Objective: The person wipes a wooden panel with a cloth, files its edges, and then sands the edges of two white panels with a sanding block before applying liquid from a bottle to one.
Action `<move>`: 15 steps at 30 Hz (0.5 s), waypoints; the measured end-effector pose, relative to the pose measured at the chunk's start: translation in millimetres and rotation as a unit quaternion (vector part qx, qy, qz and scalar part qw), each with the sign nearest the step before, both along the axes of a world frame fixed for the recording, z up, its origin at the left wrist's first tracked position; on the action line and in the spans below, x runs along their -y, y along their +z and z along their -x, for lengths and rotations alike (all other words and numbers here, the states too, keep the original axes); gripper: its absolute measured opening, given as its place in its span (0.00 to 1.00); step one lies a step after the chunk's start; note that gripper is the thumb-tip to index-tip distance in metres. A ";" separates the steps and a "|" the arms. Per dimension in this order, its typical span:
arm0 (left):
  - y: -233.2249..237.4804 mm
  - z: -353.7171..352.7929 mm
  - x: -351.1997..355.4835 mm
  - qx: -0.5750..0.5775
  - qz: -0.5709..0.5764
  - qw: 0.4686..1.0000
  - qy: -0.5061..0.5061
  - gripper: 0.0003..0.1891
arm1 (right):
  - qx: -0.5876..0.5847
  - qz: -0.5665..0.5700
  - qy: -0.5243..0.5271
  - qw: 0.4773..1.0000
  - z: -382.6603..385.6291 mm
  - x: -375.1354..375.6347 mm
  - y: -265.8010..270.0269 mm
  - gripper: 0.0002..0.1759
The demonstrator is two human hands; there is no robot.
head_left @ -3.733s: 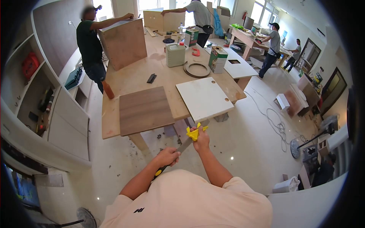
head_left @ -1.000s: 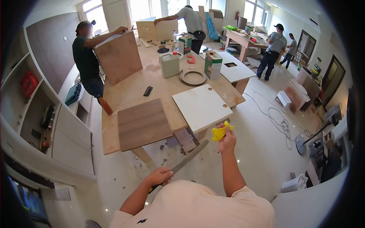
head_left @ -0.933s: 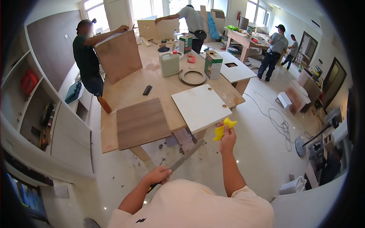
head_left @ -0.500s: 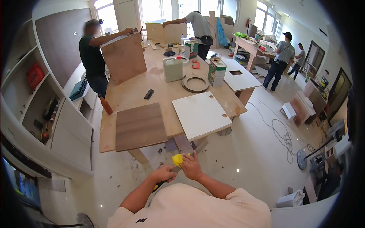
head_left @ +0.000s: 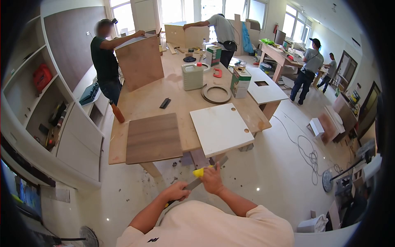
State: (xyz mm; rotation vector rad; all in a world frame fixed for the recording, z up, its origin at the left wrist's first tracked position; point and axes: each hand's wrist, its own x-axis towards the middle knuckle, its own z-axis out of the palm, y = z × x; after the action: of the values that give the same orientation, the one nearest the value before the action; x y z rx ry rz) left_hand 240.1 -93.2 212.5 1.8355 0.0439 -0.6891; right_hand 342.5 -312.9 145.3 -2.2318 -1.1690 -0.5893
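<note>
My left hand (head_left: 177,191) is closed around the handle end of a long flat grey metal blade (head_left: 194,184), which looks like a file. A bit of its black and yellow handle shows below that hand. My right hand (head_left: 212,180) pinches a yellow cloth (head_left: 198,172) against the blade, nearer the far tip. The blade slants up to the right, in front of my body and short of the table edge. Beyond it, a brown wood-grain panel (head_left: 154,138) and a white panel with two round holes (head_left: 220,127) lie on the wooden table (head_left: 144,101).
The table also bears a jerrycan (head_left: 192,77), a coil of edging strip (head_left: 216,94), a tin (head_left: 240,83) and a red clamp (head_left: 217,73). Two people handle boards across the table; others stand at the back right. A cable (head_left: 306,154) lies on the floor.
My right hand and the yellow cloth have slid along the blade away from my left hand, baring more metal between them. The whole view has shifted slightly.
</note>
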 end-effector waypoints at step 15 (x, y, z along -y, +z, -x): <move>34.1 -20.7 2.9 0.057 0.097 0.984 0.136 0.17 | -0.751 -0.613 0.053 0.239 -3.3 -57.7 92.9 0.25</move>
State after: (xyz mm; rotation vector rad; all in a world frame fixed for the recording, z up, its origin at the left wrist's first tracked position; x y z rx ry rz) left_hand 260.8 -96.1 246.6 1.6401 0.1444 -0.3819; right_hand 345.7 -255.3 238.2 -0.3556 0.3960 0.6566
